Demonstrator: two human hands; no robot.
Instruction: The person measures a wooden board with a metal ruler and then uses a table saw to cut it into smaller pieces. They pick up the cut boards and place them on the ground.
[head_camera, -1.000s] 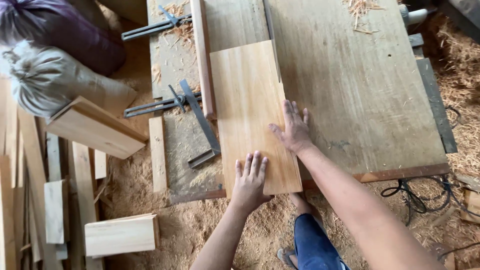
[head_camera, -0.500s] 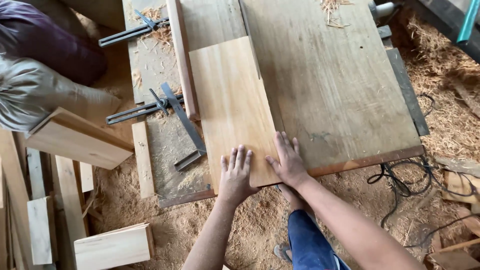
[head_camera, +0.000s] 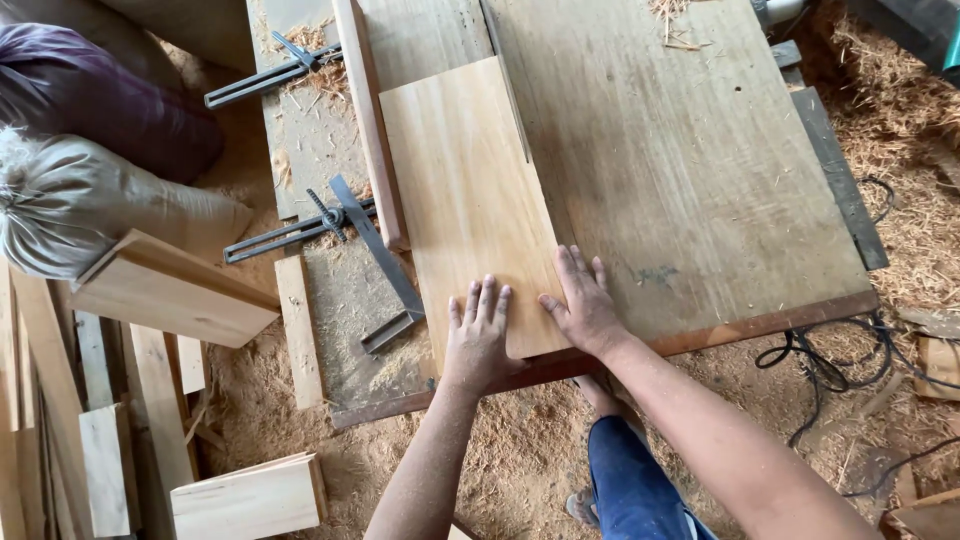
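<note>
A light wooden board (head_camera: 465, 190) lies flat on the brown saw table (head_camera: 690, 170), its left edge against a long reddish wooden fence strip (head_camera: 368, 120). My left hand (head_camera: 478, 330) presses flat on the board's near end, fingers spread. My right hand (head_camera: 582, 300) rests flat at the board's near right corner, partly on the table top. A thin dark slot runs along the board's right edge further up the table. Neither hand grips anything.
Metal bar clamps (head_camera: 300, 225) hold the fence on the table's left part. Stacked wood offcuts (head_camera: 165, 290) and planks (head_camera: 245, 495) lie on the sawdust floor at left, beside filled sacks (head_camera: 75, 205). Black cables (head_camera: 830, 360) trail at the right. My leg in blue trousers (head_camera: 630, 480) stands below.
The board and both hands have slid away from me along the fence. My right hand has come back from the board's side edge to its near corner.
</note>
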